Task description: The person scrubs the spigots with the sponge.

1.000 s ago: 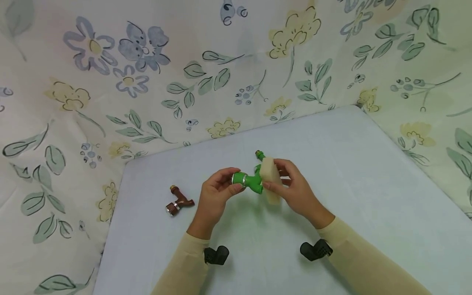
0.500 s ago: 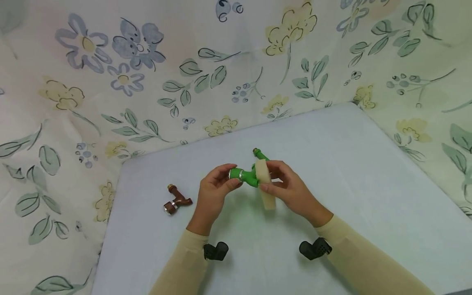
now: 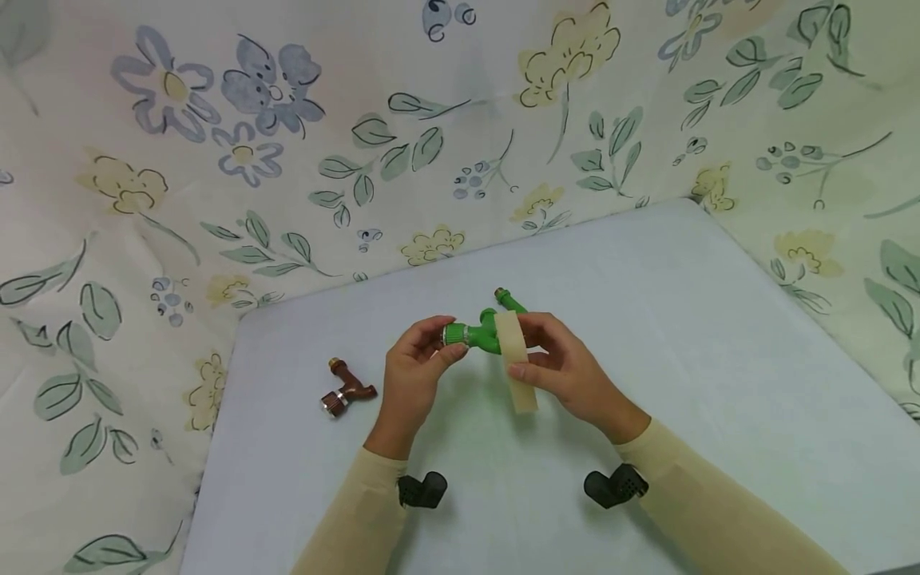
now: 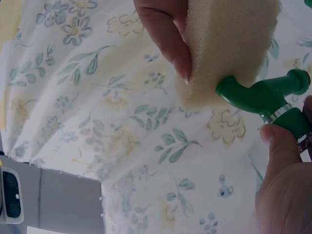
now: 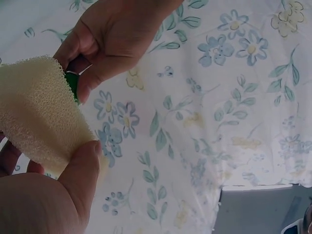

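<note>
Fingers and thumb of the left hand [image 3: 413, 367] pinch the ribbed knob of a green tap [image 3: 483, 337], held above the white counter [image 3: 719, 319] with its body pointing toward the right hand [image 3: 571, 367]. That hand's fingers grip a cream sponge [image 3: 511, 342], which stands on edge right beside the tap's spout; whether the two touch cannot be told. Past the sponge, a second tap [image 3: 510, 300], also green, shows only in part. Left of the left hand, a brown tap [image 3: 350, 389] lies on the counter, well apart from the sponge. Floral cloth [image 3: 302, 208] rises behind.
</note>
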### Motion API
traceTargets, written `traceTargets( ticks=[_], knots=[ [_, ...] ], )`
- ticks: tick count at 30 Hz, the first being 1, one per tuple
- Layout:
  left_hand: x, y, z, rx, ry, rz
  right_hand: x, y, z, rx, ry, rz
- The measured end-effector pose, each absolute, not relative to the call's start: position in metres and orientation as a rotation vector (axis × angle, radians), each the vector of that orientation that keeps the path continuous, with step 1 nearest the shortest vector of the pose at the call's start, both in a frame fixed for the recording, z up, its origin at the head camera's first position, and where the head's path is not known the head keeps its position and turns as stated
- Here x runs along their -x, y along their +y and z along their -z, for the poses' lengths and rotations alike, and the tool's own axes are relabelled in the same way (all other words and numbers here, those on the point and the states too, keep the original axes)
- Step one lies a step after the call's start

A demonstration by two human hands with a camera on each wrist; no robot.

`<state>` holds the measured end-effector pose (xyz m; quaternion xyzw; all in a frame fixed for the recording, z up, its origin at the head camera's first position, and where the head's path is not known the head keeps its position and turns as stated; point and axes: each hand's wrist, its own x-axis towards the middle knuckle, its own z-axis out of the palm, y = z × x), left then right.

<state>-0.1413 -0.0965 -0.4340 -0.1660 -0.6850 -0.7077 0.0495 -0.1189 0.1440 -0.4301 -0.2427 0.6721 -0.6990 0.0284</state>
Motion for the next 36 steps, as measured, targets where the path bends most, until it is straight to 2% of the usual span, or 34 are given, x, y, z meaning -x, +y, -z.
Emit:
traceTargets(
  ticks=[10, 18, 28, 36],
  knots=[
    [0.140, -0.100, 0.431, 0.564, -2.072, 2.266, 0.123, 0.145, 0.436, 0.746, 2.124, 2.110],
    [0.137, -0.099, 0.429, 0.610, -1.999, 2.408, 0.117, 0.144, 0.422, 0.701, 2.275, 2.027],
    [0.134, -0.096, 0.426, 0.641, -2.015, 2.410, 0.117, 0.145, 0.418, 0.461, 2.486, 1.938],
    [0.136, -0.094, 0.430, 0.574, -2.012, 2.392, 0.113, 0.140, 0.417, 0.565, 2.387, 1.959]
  ],
)
